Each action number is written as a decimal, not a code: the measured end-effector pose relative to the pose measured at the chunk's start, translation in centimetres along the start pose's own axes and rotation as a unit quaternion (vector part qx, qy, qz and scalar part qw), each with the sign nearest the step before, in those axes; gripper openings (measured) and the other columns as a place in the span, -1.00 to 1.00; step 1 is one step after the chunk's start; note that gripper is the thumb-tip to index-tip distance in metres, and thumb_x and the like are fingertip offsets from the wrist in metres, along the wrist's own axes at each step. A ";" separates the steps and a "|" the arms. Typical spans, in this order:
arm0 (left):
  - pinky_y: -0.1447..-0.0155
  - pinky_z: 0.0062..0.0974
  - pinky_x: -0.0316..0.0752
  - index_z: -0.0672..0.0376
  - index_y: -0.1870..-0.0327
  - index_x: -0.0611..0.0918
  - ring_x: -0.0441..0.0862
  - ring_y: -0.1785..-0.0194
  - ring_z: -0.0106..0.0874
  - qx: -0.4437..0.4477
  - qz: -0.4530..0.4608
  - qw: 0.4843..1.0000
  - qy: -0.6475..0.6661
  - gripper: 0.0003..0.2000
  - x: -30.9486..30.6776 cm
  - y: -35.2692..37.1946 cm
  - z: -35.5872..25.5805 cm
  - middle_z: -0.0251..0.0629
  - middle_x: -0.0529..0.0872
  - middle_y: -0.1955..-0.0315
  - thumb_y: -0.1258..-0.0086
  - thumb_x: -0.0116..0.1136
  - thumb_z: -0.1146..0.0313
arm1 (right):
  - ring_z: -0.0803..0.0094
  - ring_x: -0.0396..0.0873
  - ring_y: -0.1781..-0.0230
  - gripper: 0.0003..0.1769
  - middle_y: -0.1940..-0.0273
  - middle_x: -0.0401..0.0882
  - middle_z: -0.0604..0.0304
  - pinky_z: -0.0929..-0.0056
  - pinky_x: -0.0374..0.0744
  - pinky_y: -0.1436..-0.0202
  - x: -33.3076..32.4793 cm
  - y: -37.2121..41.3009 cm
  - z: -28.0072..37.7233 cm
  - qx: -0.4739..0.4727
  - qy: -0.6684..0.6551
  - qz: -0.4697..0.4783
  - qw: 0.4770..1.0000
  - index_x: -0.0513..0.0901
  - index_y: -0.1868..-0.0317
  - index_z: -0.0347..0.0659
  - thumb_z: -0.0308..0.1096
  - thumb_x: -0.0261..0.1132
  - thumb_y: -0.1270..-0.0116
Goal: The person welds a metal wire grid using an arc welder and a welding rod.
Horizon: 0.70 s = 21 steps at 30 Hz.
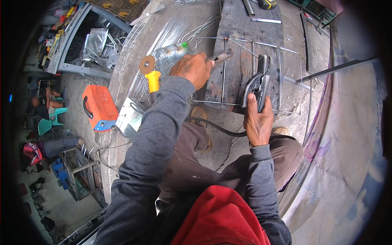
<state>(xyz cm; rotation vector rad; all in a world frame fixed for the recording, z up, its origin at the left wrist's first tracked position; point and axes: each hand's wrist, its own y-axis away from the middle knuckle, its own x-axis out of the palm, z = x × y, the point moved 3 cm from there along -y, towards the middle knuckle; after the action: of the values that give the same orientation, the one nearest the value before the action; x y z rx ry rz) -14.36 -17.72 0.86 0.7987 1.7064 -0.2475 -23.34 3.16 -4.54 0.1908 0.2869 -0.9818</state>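
Note:
My left hand (188, 70) is closed around a grey metal tool like pliers (220, 58), which points right over the dark wooden board (241, 24). My right hand (259, 120) grips a black welding clamp (257, 85), its jaws pointing away from me. From below that hand, a black cable (220, 129) curves left past my legs. Between and beyond my hands, a frame of thin metal rods (253, 61) lies across the board. An angle grinder (153, 81) with a yellow head and brown disc rests left of my left hand.
An orange welding machine (101, 107) stands at the left. Thin metal rods (171, 30) lie behind my left hand. A pen-like marker (266, 20) and a tape measure (268, 4) are at the board's far end. Cloth (339, 155) hangs at the right. A person sits far left.

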 end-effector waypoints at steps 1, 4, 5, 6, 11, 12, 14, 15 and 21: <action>-0.04 -0.11 0.56 0.25 -0.08 0.62 0.72 0.09 -0.01 0.001 -0.001 1.000 0.002 -0.56 0.0 0.0 0.0 0.08 0.74 0.21 -0.53 -0.02 0.03 | 0.63 0.28 0.54 -0.50 0.52 0.38 0.33 0.52 0.32 0.51 0.0 0.0 0.1 0.007 -0.013 0.005 1.000 0.46 0.25 -0.31 0.06 0.24 -0.47; -0.04 -0.10 0.56 0.25 -0.07 0.63 0.71 0.10 -0.01 -0.001 0.011 1.000 0.007 -0.57 -0.1 -0.1 -0.1 0.07 0.74 0.21 -0.53 -0.02 0.03 | 0.54 0.35 0.46 -0.49 0.47 0.45 0.19 0.45 0.41 0.39 -0.2 0.1 0.6 0.033 -0.019 0.020 0.999 0.47 0.20 -0.35 0.04 0.25 -0.46; -0.03 -0.09 0.56 0.24 -0.06 0.63 0.71 0.09 -0.01 -0.004 0.025 1.000 0.008 -0.57 0.0 -0.2 -0.1 0.07 0.74 0.21 -0.53 -0.02 0.03 | 0.44 0.41 0.38 -0.47 0.42 0.51 0.05 0.38 0.49 0.26 -0.2 0.1 0.6 0.052 -0.014 0.031 0.998 0.48 0.15 -0.40 0.03 0.26 -0.46; -0.03 -0.09 0.56 0.24 -0.06 0.63 0.71 0.09 -0.01 -0.004 0.024 1.000 0.009 -0.57 0.0 -0.2 -0.1 0.07 0.74 0.21 -0.53 -0.02 0.03 | 0.44 0.41 0.38 -0.47 0.42 0.51 0.05 0.38 0.49 0.26 -0.1 0.1 0.3 0.052 -0.014 0.030 0.998 0.48 0.15 -0.40 0.03 0.26 -0.46; -0.09 -0.09 0.53 0.23 -0.07 0.62 0.69 0.04 0.02 -0.001 0.021 1.000 0.004 -0.58 -0.2 -0.2 0.0 0.07 0.73 0.15 -0.52 -0.03 0.04 | 0.50 0.40 0.39 -0.53 0.41 0.52 0.13 0.42 0.47 0.27 0.0 0.1 0.2 0.046 -0.072 0.023 0.996 0.48 0.17 -0.37 -0.03 0.25 -0.48; -0.09 -0.09 0.53 0.24 -0.08 0.62 0.69 0.03 0.03 -0.003 0.019 1.000 0.005 -0.57 -0.3 -0.1 -0.2 0.09 0.73 0.13 -0.51 -0.02 0.04 | 0.51 0.39 0.39 -0.56 0.41 0.52 0.15 0.43 0.46 0.26 -0.2 0.1 0.9 0.032 -0.059 0.016 0.998 0.49 0.16 -0.37 -0.06 0.25 -0.49; -0.19 -0.10 0.51 0.24 -0.05 0.62 0.65 -0.08 0.01 -0.028 0.044 0.999 0.015 -0.62 -0.7 0.2 -0.6 0.07 0.70 0.05 -0.53 -0.01 0.09 | 0.50 0.41 0.38 -0.58 0.40 0.54 0.15 0.43 0.47 0.25 -0.4 0.1 1.2 0.034 -0.041 0.017 0.998 0.50 0.15 -0.36 -0.07 0.25 -0.49; -0.19 -0.10 0.51 0.24 -0.05 0.62 0.65 -0.08 0.01 -0.028 0.044 0.999 0.015 -0.62 -0.7 0.2 -0.6 0.07 0.70 0.05 -0.53 -0.01 0.09 | 0.50 0.41 0.38 -0.58 0.40 0.54 0.15 0.43 0.47 0.25 -0.4 0.1 1.2 0.034 -0.041 0.017 0.998 0.50 0.15 -0.36 -0.07 0.25 -0.49; -0.10 -0.09 0.54 0.25 -0.10 0.61 0.69 0.02 0.05 -0.007 0.014 1.000 0.004 -0.56 -0.3 0.0 -0.1 0.12 0.73 0.14 -0.52 -0.02 0.02 | 0.47 0.45 0.36 -0.56 0.38 0.58 0.08 0.42 0.50 0.21 -0.3 0.1 0.7 0.018 -0.038 0.013 0.999 0.50 0.11 -0.37 -0.05 0.24 -0.49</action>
<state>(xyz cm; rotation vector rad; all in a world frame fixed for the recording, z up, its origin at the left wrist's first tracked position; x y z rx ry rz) -14.43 -17.75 1.21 0.8145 1.7014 -0.2133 -23.32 3.23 -3.84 0.1889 0.1968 -0.9664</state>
